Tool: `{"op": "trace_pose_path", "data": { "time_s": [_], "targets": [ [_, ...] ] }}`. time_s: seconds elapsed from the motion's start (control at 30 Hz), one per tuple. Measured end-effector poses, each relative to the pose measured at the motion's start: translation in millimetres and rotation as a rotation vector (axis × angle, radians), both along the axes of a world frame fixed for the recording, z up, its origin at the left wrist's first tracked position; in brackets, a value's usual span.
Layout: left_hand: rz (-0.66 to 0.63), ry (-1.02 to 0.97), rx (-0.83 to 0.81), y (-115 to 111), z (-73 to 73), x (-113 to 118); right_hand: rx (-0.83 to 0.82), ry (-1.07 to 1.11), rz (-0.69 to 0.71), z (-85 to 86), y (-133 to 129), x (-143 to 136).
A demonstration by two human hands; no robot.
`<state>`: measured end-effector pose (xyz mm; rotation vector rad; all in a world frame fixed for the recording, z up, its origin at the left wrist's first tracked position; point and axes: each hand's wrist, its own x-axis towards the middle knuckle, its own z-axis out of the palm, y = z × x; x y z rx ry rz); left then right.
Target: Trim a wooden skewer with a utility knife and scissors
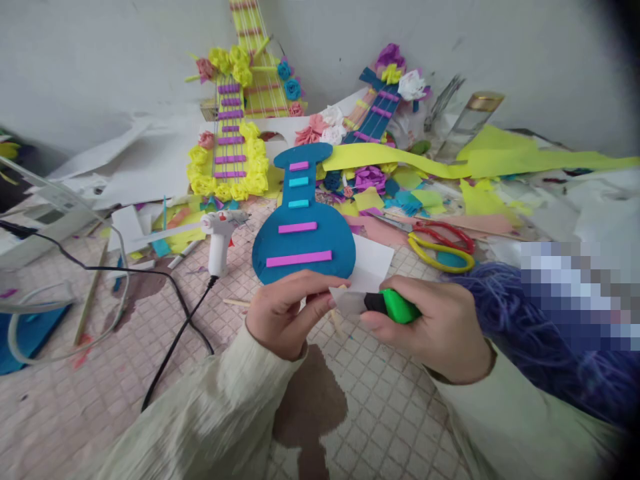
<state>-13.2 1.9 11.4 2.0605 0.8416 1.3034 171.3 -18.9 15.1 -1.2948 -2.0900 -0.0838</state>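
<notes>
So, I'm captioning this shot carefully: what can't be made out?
All in the head view:
Lower edge of the blue cutout: partly behind the left hand.
Rear of the green-handled tool: inside the right hand.
Top of the tall yellow guitar: cut off by upper edge.
What the left hand pinches, if anything: too small, blurred.

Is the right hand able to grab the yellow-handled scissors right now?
Probably not immediately: the right hand holds a green tool. Otherwise likely yes, since the scissors lie just beyond, largely uncovered.

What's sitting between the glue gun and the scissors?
Head view: the blue guitar-shaped cutout, then on its right a piece of white paper and some pink paper.
</notes>
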Motion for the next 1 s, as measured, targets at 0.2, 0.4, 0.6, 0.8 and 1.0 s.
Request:
{"op": "trace_pose_path", "data": {
  "time_s": [0.2, 0.4, 0.6, 0.8, 1.0],
  "targets": [
    [-0.022, 0.032, -0.057, -5.2, -0.4, -3.1, 0.008, 0.008, 0.032, 0.2, -1.5, 0.4],
    [0.058, 0.048, 0.160, -4.9, 1.9, -2.8, 0.014, 0.018, 0.048, 1.0, -0.8, 0.2],
    [0.027, 0.077, 0.183, -3.8, 5.9, -3.0, -0.017, 0.049, 0.066, -1.3, -0.5, 0.0],
    [-0.022, 0.028, 0.143, -7.1, 4.3, -4.4, -0.055, 0.071, 0.116, 3.4, -0.5, 1.3],
    [-0.089, -0.075, 0.059, -5.5, 1.5, -2.3, -0.008, 0.060, 0.124, 7.1, -3.1, -1.9]
  ]
}}
